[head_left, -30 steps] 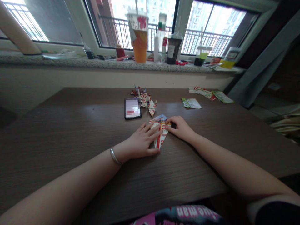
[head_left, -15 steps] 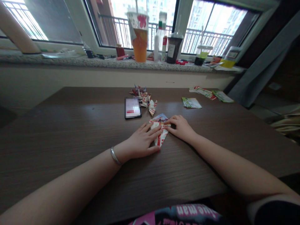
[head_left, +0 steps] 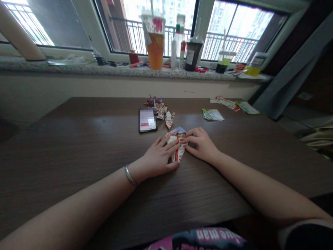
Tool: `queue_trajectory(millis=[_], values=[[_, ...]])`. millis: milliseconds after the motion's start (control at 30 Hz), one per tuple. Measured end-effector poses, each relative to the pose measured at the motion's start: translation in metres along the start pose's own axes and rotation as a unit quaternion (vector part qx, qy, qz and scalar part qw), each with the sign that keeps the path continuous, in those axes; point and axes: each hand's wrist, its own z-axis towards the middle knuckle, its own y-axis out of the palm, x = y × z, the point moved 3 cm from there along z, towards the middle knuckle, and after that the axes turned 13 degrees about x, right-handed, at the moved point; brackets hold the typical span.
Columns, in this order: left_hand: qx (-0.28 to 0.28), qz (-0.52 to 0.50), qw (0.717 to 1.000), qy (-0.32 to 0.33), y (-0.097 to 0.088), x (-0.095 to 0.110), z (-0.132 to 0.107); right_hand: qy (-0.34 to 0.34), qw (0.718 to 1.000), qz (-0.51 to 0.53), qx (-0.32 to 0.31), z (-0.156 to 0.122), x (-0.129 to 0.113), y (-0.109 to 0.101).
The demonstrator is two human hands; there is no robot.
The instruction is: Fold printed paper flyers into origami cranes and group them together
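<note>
A folded piece of printed red-and-white paper lies on the dark wooden table, shaped like a narrow kite. My left hand rests flat on its left side with fingers stretched out, pinning it down. My right hand touches its right edge with fingers curled, pressing a fold near the top. A silver bracelet sits on my left wrist.
A phone lies just beyond the hands. Behind it is a pile of several small folded paper figures. Stacks of printed leaflets lie at the right rear. The windowsill holds an orange drink cup, bottles and other cups.
My right hand has slid a little left and nearer along the paper's right edge, folding that side in. The paper looks narrower. My left hand stays put.
</note>
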Motion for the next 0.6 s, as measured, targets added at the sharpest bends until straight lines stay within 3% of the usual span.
queue_trajectory(millis=[100,200,600], values=[[0.005,0.005,1.0,-0.006,0.0,0.0,0.0,-0.125,0.986,0.071,-0.09,-0.003,-0.02,-0.004],[0.017,0.009,1.0,-0.002,0.0,0.0,0.0,-0.17,0.974,0.088,-0.12,-0.005,-0.029,-0.007],[0.02,0.015,1.0,0.002,0.001,0.0,0.001,-0.166,0.976,0.053,-0.129,-0.004,-0.022,-0.007]])
